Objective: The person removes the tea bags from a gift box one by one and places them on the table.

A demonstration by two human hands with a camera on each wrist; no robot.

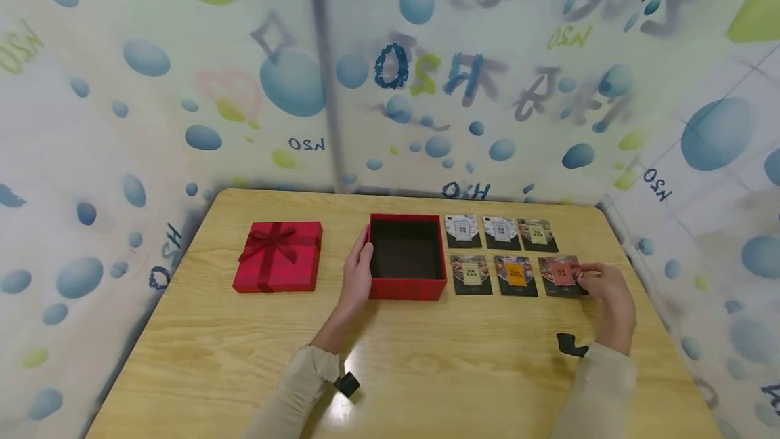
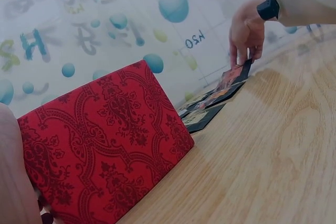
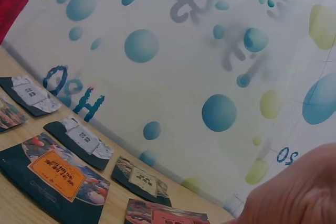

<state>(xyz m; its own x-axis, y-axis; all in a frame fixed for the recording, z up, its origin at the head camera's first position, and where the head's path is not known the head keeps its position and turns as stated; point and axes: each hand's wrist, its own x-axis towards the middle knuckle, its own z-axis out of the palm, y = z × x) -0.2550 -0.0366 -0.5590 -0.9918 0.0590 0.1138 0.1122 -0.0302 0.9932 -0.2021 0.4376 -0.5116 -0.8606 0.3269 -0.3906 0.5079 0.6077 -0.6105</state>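
An open red box (image 1: 408, 289) with a black interior sits mid-table. My left hand (image 1: 358, 271) rests along its left side, fingers fairly straight against the wall. Patterned red cloth-like covering shows on the box (image 2: 110, 145) in the left wrist view. At the far right of the front row, my right hand (image 1: 611, 290) pinches the right edge of a flat packet with a red label (image 1: 558, 275). That edge is tilted up in the left wrist view, where the right hand (image 2: 247, 35) bends over it. Only part of this packet (image 3: 165, 214) shows in the right wrist view.
Left of the box lies a red lid (image 1: 295, 269) with a dark ribbon bow. Several more packets, including one with an orange label (image 1: 516, 276) and a white one (image 1: 502, 232), lie in two rows right of the box. A patterned wall (image 1: 390, 175) stands behind the table.
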